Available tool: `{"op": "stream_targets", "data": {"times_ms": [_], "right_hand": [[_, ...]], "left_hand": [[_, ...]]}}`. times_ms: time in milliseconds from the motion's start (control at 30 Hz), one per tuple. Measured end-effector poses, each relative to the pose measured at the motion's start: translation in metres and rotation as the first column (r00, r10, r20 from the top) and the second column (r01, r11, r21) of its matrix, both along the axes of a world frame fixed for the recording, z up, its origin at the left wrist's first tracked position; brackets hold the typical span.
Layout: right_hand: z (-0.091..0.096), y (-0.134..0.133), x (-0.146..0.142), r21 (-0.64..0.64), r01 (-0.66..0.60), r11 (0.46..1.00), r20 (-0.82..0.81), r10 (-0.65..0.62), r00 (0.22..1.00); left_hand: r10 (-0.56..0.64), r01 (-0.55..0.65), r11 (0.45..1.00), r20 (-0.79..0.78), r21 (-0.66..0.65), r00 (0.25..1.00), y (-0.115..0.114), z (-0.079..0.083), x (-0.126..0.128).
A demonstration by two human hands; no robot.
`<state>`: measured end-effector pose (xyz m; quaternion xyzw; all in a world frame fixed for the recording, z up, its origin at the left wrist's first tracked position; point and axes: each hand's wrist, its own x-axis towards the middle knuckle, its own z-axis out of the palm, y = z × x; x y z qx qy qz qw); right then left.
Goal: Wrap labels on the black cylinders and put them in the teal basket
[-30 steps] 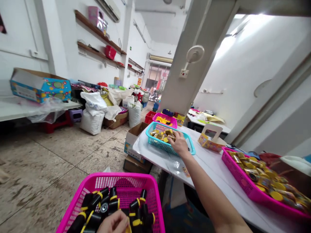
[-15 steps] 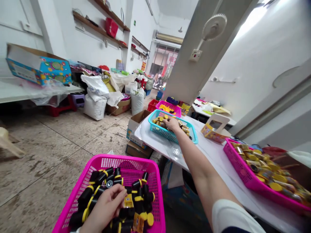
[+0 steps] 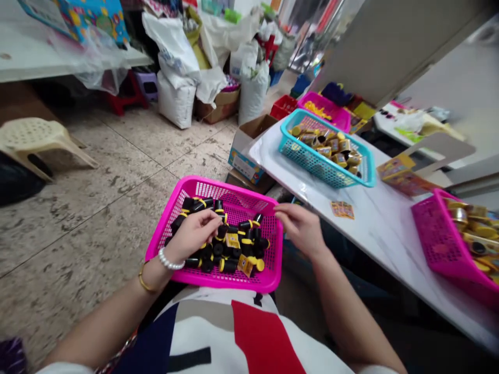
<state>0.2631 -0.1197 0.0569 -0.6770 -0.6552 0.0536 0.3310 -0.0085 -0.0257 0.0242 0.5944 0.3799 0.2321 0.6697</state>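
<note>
Now, left hand (image 3: 195,235): fingers pinching black tube (image 3: 223,230)
right hand (image 3: 302,226): fingers loosely spread
black tube: likely light, stiff; hold mid-body

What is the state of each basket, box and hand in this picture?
Pink plastic basket on the lap: part-filled with black-and-yellow cylinders.
Teal plastic basket: part-filled, on white table.
Cardboard box on the floor: open.
Left hand: curled, touching cylinders.
Right hand: open, over pink basket's rim.

The right hand (image 3: 302,227) is blurred; the left hand's (image 3: 195,235) grip is hidden by its fingers. The right basket (image 3: 436,244) is cropped.
</note>
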Motion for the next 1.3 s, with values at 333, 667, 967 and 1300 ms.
{"op": "stream_targets", "data": {"times_ms": [333,667,967,1300], "right_hand": [[-0.051,-0.012,-0.049,-0.162,-0.030,0.986,0.172,0.059,0.983],[-0.076,-0.004,-0.085,-0.210,-0.218,0.953,0.073,0.238,0.969],[-0.065,-0.005,-0.078,-0.215,-0.367,0.905,0.044,0.385,0.922],[-0.046,-0.003,-0.071,-0.290,-0.132,0.948,-0.762,-0.145,0.632]], "left_hand": [[-0.090,0.096,0.988,-0.051,0.120,0.995,-0.011,-0.003,0.012],[-0.042,0.051,0.990,-0.067,0.133,0.997,-0.004,-0.006,0.010],[-0.026,0.031,0.991,-0.042,0.133,0.999,-0.009,-0.008,0.015],[0.012,-0.015,0.996,0.035,0.087,0.999,-0.011,-0.009,0.017]]}}
